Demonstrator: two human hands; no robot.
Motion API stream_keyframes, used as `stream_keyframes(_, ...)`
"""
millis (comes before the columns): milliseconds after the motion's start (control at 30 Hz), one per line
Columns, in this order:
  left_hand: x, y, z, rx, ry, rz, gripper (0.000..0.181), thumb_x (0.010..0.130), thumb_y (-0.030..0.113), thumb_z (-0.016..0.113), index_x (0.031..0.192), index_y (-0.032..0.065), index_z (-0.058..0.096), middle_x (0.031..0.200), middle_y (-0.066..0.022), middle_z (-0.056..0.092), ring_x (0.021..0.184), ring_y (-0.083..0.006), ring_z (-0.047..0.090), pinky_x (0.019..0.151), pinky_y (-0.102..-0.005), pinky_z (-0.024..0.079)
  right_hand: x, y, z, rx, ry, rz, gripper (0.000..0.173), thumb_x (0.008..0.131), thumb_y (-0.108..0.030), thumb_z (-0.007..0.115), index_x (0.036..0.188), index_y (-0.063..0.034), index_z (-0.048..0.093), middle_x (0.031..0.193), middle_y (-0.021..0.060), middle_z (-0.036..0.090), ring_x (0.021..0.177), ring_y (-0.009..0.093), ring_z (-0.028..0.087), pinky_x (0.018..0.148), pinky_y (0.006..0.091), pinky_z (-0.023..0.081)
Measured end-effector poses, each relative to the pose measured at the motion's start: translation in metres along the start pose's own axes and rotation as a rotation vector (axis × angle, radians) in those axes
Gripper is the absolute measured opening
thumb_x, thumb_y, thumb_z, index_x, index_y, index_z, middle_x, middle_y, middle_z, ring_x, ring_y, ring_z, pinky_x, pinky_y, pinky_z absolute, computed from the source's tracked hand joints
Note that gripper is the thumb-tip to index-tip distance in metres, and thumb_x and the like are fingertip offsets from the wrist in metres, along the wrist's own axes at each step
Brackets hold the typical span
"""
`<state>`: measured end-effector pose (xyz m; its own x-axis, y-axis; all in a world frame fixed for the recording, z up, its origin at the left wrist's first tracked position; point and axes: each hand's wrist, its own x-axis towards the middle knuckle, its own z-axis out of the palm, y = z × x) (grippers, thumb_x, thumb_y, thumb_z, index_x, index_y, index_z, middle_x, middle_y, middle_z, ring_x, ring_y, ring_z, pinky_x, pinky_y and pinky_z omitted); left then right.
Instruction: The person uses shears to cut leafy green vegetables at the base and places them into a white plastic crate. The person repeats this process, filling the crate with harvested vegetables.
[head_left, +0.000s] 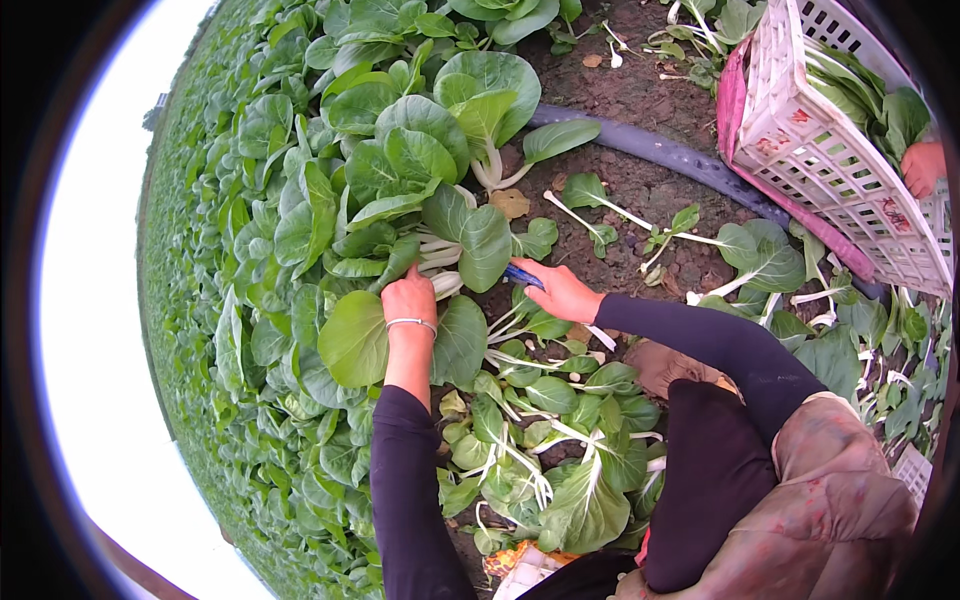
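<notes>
My left hand (410, 298), with a bracelet at the wrist, grips a bok choy plant (441, 255) at the edge of the growing bed. Its fingertips are hidden among the leaves and white stalks. Just to the right, my right hand (559, 291) is closed around the blue handle of a tool (523, 276). The handle points toward the base of the plant, and the tool's working end is out of sight behind the leaves. Another upright bok choy (491, 161) stands right above, its pale stalks showing at the soil.
Cut leaves (555, 442) litter the soil by my legs. A dark hose (645, 146) crosses the ground toward a white plastic crate (832, 165) holding greens, where another person's hand (922, 166) rests. Dense bok choy (262, 300) fills the left. Part of another crate (529, 570) shows below.
</notes>
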<state>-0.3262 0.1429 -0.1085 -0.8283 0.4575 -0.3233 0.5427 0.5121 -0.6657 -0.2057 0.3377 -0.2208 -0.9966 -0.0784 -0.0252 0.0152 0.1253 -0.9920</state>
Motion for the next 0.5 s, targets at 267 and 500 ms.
stream_keyframes(267, -0.005, -0.017, 0.016, -0.206, -0.061, -0.074, 0.017, 0.078, 0.009, 0.055, 0.089, 0.0077, 0.068, 0.135, -0.0083, 0.047, 0.071, -0.0226, 0.068, 0.064, -0.0342, 0.054, 0.028, 0.024, 0.03, 0.336, 0.176, 0.352, 0.053, 0.087, -0.006, 0.051, 0.137, -0.0138, 0.037, 0.068, 0.0083, 0.055, 0.046, 0.015, 0.051, 0.046, 0.0302, 0.044)
stream_keyframes(500, -0.009, -0.032, 0.031, -0.329, -0.156, -0.116, 0.02, 0.07, 0.003, 0.062, 0.089, 0.006, 0.064, 0.142, -0.0105, 0.038, 0.078, -0.0282, 0.067, 0.071, -0.0373, 0.053, 0.04, 0.015, 0.053, 0.39, 0.047, 0.388, 0.056, 0.089, -0.008, 0.05, 0.141, -0.0204, 0.032, 0.064, 0.0036, 0.051, 0.042, 0.01, 0.047, 0.037, 0.0267, 0.041)
